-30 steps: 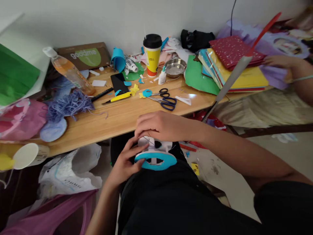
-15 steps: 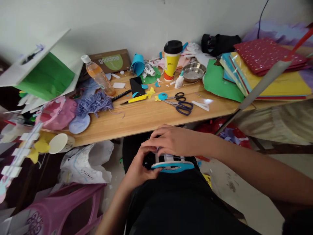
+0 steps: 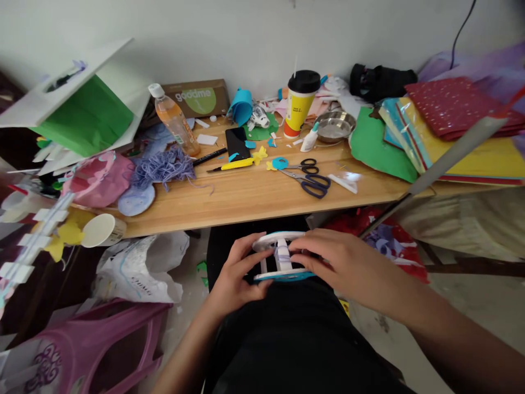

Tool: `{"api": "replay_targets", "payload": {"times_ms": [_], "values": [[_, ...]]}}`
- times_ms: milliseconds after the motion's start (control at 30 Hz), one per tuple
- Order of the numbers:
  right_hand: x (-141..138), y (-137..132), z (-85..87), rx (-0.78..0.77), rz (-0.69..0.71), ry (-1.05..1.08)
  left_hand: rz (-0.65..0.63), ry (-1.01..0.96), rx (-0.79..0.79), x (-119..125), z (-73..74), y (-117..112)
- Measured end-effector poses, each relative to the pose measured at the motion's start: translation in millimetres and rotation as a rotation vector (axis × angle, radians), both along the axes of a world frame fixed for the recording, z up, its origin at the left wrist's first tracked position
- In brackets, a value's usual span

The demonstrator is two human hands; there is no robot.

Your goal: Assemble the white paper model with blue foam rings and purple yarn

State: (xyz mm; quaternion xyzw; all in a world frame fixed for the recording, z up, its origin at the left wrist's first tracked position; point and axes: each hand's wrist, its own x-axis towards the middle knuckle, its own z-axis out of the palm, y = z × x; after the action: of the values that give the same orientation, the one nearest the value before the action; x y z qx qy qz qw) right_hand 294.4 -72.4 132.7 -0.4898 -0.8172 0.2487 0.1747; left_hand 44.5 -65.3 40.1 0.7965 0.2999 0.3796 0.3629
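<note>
A small foam spool (image 3: 279, 257) rests on my lap: a white top disc, white uprights and a blue bottom disc. My left hand (image 3: 234, 278) curls round its left side, thumb on the white rim. From the right, my right hand (image 3: 342, 265) closes on it, fingertips at the middle uprights. Whether there is thread on the spool is too small to tell.
The wooden table (image 3: 246, 197) ahead holds scissors (image 3: 309, 178), a yellow cutter (image 3: 233, 164), a phone (image 3: 238, 143), a yellow cup (image 3: 301, 101), a bottle (image 3: 174, 117), purple yarn (image 3: 164, 167) and stacked coloured sheets (image 3: 443, 137). A grey pole (image 3: 447, 158) leans at right. A pink stool (image 3: 102, 345) and plastic bag (image 3: 139, 268) sit low left.
My right hand slid off the top of the spool to its right side, uncovering the white top disc. The view swung left and slightly down.
</note>
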Motion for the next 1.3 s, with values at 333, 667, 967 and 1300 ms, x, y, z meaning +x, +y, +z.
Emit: {"api": "replay_targets", "payload": {"times_ms": [333, 667, 967, 1300], "values": [[-5, -8, -8.3, -0.041, -0.031, 0.016, 0.001, 0.132, 0.235, 7, 9.4, -1], [11, -11, -6.0, 0.024, -0.057, -0.047, 0.053, 0.156, 0.259, 9, 3.1, -2], [12, -1, -10.1, -0.003, 0.13, -0.113, 0.02, 0.211, 0.313, 9, 2.1, -5], [3, 3, -16.0, 0.224, 0.286, -0.475, -0.036, 0.319, 0.342, 20, 6.8, -13]]}}
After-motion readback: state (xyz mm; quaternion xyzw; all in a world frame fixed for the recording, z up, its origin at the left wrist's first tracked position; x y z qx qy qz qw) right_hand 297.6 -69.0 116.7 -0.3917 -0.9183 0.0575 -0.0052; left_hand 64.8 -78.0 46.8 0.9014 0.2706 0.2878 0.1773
